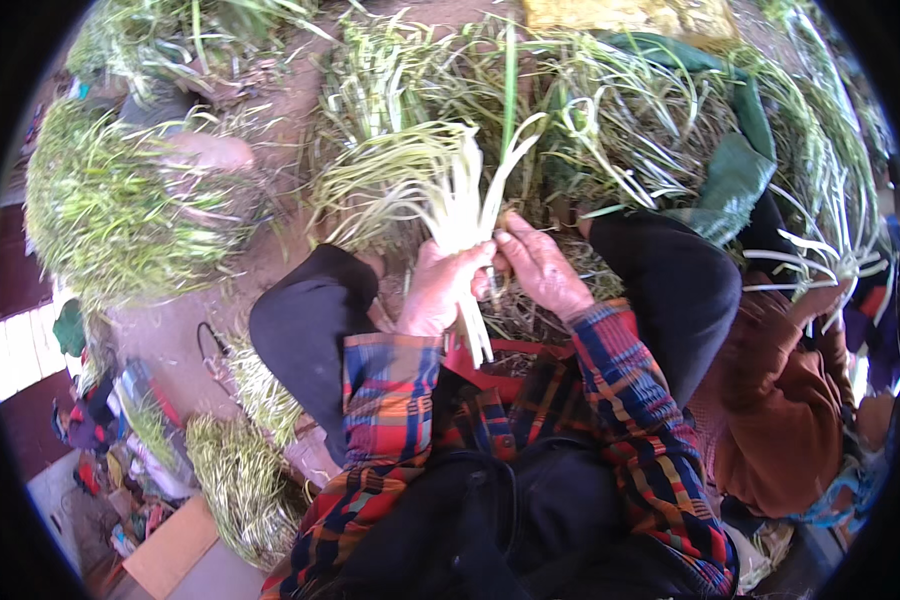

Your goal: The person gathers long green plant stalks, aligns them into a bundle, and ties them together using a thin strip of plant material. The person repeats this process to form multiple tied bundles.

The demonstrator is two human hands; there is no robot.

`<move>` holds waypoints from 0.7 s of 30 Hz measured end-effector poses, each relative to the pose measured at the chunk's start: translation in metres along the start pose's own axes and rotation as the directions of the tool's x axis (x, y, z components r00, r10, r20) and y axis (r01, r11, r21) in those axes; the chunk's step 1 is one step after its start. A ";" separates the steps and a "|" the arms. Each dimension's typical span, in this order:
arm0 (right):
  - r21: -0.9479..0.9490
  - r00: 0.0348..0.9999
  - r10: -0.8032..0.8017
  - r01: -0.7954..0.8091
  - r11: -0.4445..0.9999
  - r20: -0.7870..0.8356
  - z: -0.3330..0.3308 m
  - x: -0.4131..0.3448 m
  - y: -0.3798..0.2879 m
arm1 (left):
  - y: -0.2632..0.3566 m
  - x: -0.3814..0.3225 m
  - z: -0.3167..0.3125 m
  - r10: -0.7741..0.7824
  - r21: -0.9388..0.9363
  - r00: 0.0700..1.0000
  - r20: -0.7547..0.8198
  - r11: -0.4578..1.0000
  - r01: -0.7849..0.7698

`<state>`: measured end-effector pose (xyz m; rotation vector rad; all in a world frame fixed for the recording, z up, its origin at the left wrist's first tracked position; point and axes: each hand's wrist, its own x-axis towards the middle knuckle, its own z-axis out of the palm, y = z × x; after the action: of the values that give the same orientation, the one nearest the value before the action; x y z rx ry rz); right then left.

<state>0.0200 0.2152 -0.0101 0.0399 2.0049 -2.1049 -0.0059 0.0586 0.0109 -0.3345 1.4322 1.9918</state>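
Observation:
My left hand (pixel 439 289) is closed around a bunch of pale leafy stalks (pixel 457 195), which look like yellowed garlic or chive greens. Their thick white ends show below my fist, and the thin leaves fan out to the upper left. My right hand (pixel 544 270) touches the right side of the bunch, fingertips pinching at a stalk or a brownish dry sheath; exactly which I cannot tell. One upright green leaf rises behind the bunch. Beyond my hands lies a heap of the same greens (pixel 390 82).
At the right, a co-worker in a brown top (pixel 787 427) holds white stalks (pixel 844 262). Green woven sacking (pixel 735 180) lies on the right heap. More piles stand at the left (pixel 127 210) and lower left (pixel 244 487), near a cardboard sheet (pixel 171 544). A yellow sack (pixel 630 19) lies at the top.

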 end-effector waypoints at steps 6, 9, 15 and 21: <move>-0.635 0.930 -0.333 0.162 0.755 -0.159 -0.003 -0.008 0.005 | -0.001 0.011 0.000 0.184 0.299 0.975 -0.126 0.944 -0.140; -0.743 0.911 -0.401 0.206 0.637 -0.092 -0.005 -0.012 0.017 | -0.003 0.013 -0.001 0.265 -0.023 0.956 -0.124 0.963 -0.270; -0.903 0.998 -0.062 0.023 0.430 -0.005 -0.010 -0.021 0.101 | 0.013 0.013 -0.013 0.337 -0.135 0.892 -0.302 0.911 -0.390; -0.989 0.914 0.397 0.023 0.143 0.079 -0.038 -0.048 0.183 | 0.041 -0.006 -0.036 0.437 -0.091 0.800 -0.411 0.854 -0.513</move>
<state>0.0955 0.2538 -0.1832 -0.2552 2.5143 -0.2078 -0.0336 0.0161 0.0314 -0.5059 1.6810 2.6062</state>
